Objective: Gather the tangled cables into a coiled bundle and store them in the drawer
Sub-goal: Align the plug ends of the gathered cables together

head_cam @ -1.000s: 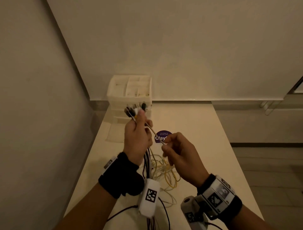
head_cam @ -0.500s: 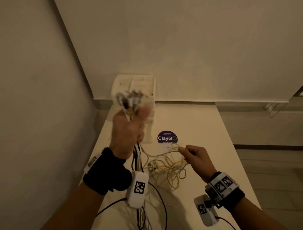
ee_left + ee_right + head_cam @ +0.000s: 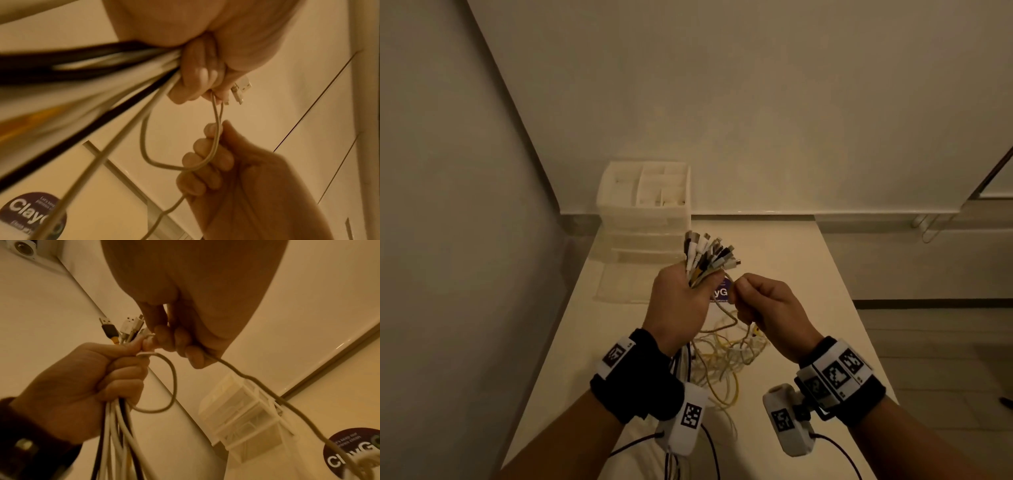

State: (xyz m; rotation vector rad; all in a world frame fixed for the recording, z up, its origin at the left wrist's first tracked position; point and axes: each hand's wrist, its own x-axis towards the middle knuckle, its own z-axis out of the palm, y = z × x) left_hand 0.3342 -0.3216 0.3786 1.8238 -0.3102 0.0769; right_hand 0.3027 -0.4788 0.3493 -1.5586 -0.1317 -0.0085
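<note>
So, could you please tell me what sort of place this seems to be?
Probably a plain office or workroom: a white table against bare walls, a small plastic drawer unit on it, and a "keep clean" sticker on the tabletop.

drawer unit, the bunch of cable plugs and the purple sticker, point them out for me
drawer unit (image 3: pixel 643 219), head view, on its front wall below the open top tray
cable plugs (image 3: pixel 707 251), head view, on the fanned connector ends above the left hand
purple sticker (image 3: pixel 353 451), right wrist view, on its dark printed face

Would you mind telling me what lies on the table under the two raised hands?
A loose tangle of yellow and white cables lies on the pale table, beside a round purple sticker partly covered by the hands; anything beneath the wrists is hidden.
</note>
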